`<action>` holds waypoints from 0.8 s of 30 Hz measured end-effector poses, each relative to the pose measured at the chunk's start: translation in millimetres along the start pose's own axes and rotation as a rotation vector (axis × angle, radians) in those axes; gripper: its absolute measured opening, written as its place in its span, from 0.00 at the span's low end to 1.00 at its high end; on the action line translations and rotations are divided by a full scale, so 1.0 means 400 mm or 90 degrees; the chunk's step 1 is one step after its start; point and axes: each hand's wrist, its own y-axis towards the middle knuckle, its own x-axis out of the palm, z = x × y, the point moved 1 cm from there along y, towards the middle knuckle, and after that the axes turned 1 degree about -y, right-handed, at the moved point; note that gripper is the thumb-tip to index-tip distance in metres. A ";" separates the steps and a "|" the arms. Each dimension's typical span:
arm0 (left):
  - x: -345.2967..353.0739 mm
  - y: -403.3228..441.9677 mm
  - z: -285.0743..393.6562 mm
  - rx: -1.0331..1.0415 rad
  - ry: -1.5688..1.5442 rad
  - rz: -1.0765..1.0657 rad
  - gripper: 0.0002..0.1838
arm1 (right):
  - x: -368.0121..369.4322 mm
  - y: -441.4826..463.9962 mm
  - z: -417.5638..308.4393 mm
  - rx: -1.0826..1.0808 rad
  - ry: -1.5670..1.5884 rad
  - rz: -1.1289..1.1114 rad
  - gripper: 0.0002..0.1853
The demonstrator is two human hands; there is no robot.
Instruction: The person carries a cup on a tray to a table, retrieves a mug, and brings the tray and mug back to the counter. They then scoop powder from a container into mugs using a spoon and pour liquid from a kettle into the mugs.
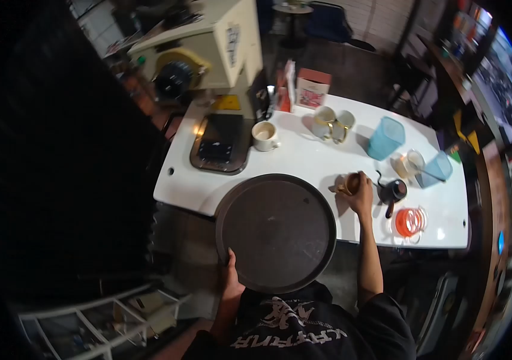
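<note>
A glossy white table [304, 159] carries a translucent blue pitcher [386, 138] and a dark, rounded kettle [392, 191] with a thin curved spout. The left hand [232, 278] clasps the rim of a round tray [277, 234], matt dark grey with faint scuffs, at the table's near edge, while the right hand [362, 196] holds a small brown cup [351, 184] by its upper part, near the kettle

Black T-shirt [328, 327], perhaps white print [289, 340]

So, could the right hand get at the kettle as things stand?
Probably yes: the kettle stands just beside the right hand with nothing in between, though that hand is on the cup and would likely need to let go first.
</note>
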 end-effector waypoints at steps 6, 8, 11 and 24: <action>-0.015 -0.011 0.030 0.036 0.004 0.104 0.35 | -0.048 -0.011 -0.130 -0.073 -0.034 -0.027 0.46; -0.054 -0.014 0.043 0.047 -0.008 0.131 0.35 | -0.087 -0.042 -0.231 -0.100 -0.025 -0.050 0.46; -0.094 -0.024 0.098 0.077 -0.021 0.120 0.35 | -0.097 -0.082 -0.398 -0.172 -0.007 -0.112 0.46; -0.287 -0.140 0.459 0.116 0.008 0.249 0.39 | 0.264 -0.425 -1.015 -0.440 0.046 -0.405 0.51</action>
